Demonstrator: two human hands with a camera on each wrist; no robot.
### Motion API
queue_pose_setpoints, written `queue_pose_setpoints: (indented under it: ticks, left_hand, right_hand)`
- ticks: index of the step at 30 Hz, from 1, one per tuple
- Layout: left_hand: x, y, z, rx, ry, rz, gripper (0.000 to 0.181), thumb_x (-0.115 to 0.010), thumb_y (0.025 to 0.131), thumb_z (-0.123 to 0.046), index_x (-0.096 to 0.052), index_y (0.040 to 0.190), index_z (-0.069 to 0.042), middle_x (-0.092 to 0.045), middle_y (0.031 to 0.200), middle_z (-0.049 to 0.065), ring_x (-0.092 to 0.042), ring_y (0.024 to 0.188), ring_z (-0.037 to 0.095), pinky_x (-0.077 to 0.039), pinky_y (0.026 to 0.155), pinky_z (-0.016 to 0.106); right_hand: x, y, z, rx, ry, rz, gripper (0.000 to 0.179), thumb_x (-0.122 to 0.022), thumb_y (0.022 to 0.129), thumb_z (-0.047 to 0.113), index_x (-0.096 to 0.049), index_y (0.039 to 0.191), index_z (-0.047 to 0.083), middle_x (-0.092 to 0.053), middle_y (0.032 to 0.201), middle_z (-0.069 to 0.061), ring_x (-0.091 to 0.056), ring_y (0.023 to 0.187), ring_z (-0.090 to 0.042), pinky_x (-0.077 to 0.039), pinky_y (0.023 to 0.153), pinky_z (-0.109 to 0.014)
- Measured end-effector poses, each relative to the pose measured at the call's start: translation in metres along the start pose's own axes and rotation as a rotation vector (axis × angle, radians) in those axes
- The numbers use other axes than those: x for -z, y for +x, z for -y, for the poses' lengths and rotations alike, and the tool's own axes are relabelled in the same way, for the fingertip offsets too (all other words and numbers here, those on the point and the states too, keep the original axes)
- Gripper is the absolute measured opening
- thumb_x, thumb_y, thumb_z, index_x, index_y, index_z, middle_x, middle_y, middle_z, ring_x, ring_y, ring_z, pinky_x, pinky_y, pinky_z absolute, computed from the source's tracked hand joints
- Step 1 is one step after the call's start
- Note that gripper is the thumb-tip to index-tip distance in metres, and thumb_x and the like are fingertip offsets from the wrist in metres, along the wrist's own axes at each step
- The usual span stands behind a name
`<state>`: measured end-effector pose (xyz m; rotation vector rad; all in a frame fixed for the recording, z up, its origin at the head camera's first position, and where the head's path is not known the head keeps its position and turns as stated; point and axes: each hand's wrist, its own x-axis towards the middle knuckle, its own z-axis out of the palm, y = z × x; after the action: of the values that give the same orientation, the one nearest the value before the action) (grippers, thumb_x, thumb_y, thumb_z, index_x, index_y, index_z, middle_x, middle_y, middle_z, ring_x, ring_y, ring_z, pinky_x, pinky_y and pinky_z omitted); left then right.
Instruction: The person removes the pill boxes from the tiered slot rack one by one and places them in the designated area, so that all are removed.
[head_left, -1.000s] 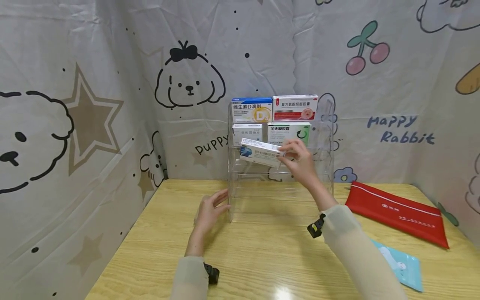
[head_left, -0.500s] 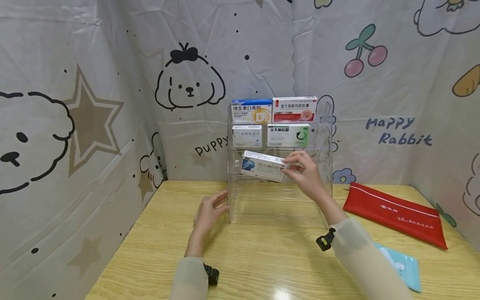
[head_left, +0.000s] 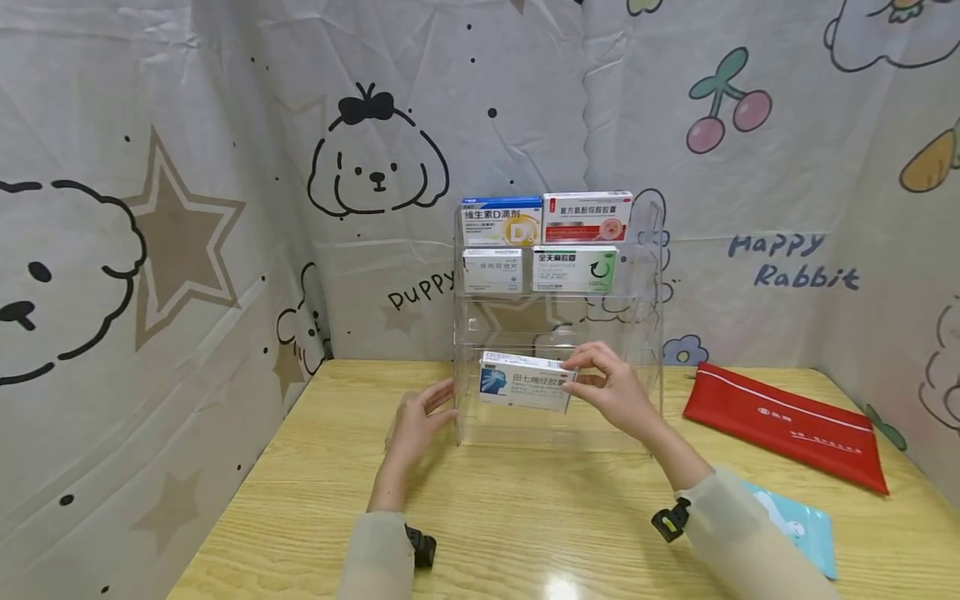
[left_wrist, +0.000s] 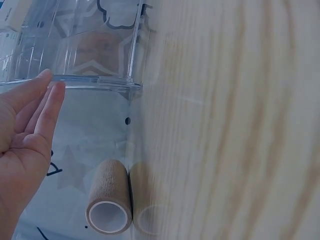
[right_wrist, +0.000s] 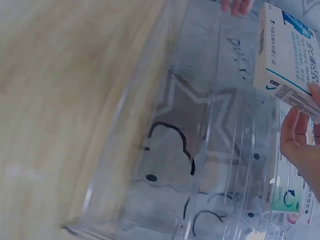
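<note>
In the head view my right hand [head_left: 611, 392] pinches the right end of a white medicine box [head_left: 525, 383] with a blue picture at its left. The box is slightly tilted, in front of the lower tiers of a clear acrylic display rack [head_left: 558, 437]. The right wrist view shows the same medicine box [right_wrist: 287, 55] between thumb and fingers. My left hand [head_left: 422, 425] is at the rack's left side, fingers fairly straight. In the left wrist view the fingertips [left_wrist: 57, 90] are right at the edge of the rack's side panel.
On the rack's top tier sit a blue-and-yellow box [head_left: 501, 222] and a red-and-white box [head_left: 587, 218]. Below them are a white box [head_left: 492, 271] and a green-and-white box [head_left: 574, 270]. A red zip pouch [head_left: 783, 429], teal packet [head_left: 806, 533] and tan roll [left_wrist: 109, 200] lie around.
My right hand has lowered the medicine box from just below the second row to in front of the lower tiers. The left hand has stayed at the rack's side.
</note>
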<state>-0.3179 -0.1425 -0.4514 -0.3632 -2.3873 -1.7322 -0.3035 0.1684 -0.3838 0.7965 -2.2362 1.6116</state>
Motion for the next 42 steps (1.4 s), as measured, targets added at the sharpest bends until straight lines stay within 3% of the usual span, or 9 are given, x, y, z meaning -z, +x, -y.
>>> queue_pose_setpoints:
  ticks: [5, 20, 28, 42]
  left_hand:
    - [0.001, 0.0, 0.0, -0.021, 0.03, -0.004, 0.053, -0.068, 0.084, 0.007, -0.054, 0.134, 0.004, -0.058, 0.135, 0.024, -0.059, 0.124, 0.038, -0.054, 0.103, 0.038]
    - [0.001, 0.001, -0.002, 0.015, 0.018, -0.009, 0.053, -0.067, 0.085, 0.009, -0.054, 0.135, 0.003, -0.058, 0.136, 0.022, -0.059, 0.125, 0.036, -0.053, 0.103, 0.037]
    - [0.0, 0.002, -0.001, 0.006, 0.007, -0.008, 0.052, -0.066, 0.085, 0.009, -0.054, 0.135, 0.003, -0.057, 0.137, 0.023, -0.058, 0.125, 0.038, -0.053, 0.104, 0.04]
    - [0.001, 0.001, -0.002, 0.002, 0.0, 0.0, 0.053, -0.067, 0.084, 0.007, -0.054, 0.135, 0.003, -0.056, 0.137, 0.023, -0.058, 0.126, 0.037, -0.053, 0.104, 0.039]
  right_hand:
    - [-0.008, -0.014, -0.003, -0.039, 0.015, 0.057, 0.023, -0.072, 0.084, -0.001, -0.066, 0.106, -0.002, -0.054, 0.118, -0.015, -0.057, 0.101, 0.003, -0.06, 0.087, -0.016]
    - [-0.034, -0.038, -0.013, -0.159, -0.005, 0.193, 0.021, -0.073, 0.081, -0.004, -0.066, 0.1, 0.0, -0.056, 0.111, -0.018, -0.06, 0.094, -0.008, -0.063, 0.081, -0.022]
    - [-0.044, -0.047, -0.02, -0.238, -0.054, 0.25, 0.021, -0.075, 0.081, 0.001, -0.066, 0.1, 0.004, -0.057, 0.109, -0.016, -0.062, 0.093, -0.017, -0.059, 0.076, -0.017]
    - [-0.059, -0.045, -0.022, -0.388, -0.042, 0.222, 0.021, -0.075, 0.081, 0.0, -0.065, 0.099, 0.003, -0.061, 0.113, -0.019, -0.062, 0.092, -0.019, -0.055, 0.068, -0.019]
